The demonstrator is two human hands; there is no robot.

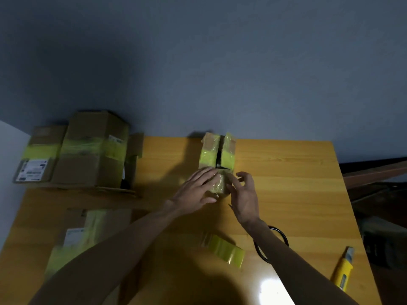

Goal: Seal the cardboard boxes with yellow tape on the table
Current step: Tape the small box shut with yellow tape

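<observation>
A small cardboard box (217,155) stands mid-table, its two top flaps banded with yellow tape and split by a dark gap. My left hand (196,191) lies flat with straight fingers on the box's near face, pressing the yellow tape (217,186) there. My right hand (244,194) is at the box's right near corner, fingers loosely curled, fingertips touching the tape edge. A roll of yellow tape (226,252) lies on the wooden table (286,183) nearer to me, between my forearms.
Taped cardboard boxes (88,150) are stacked at the table's far left, and another taped box (83,234) sits at the near left. A yellow utility knife (343,269) lies near the right edge. A black ring-shaped object (284,236) lies behind my right forearm.
</observation>
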